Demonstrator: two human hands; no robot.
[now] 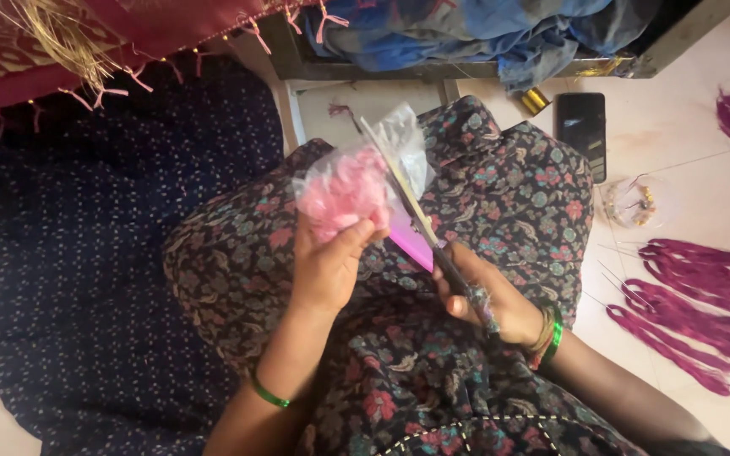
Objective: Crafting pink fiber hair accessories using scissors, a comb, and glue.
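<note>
While my left hand (pixel 324 266) pinches the pink packet (pixel 344 192), my right hand (pixel 487 295) at three o'clock grips scissors (pixel 411 207) cutting it.

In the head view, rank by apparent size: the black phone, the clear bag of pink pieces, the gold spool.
1. Clear bag of pink pieces, though it is held nearer the camera, which inflates it.
2. Black phone.
3. Gold spool, clearly smallest.

A pale, smooth tiled floor (pixel 686 143) carries a dark blue dotted cloth (pixel 86 253) on the left. On the right lie a black flat phone (pixel 582 131), a small gold spool (pixel 536 100) and bundles of magenta thread tassels (pixel 703 295).
</note>
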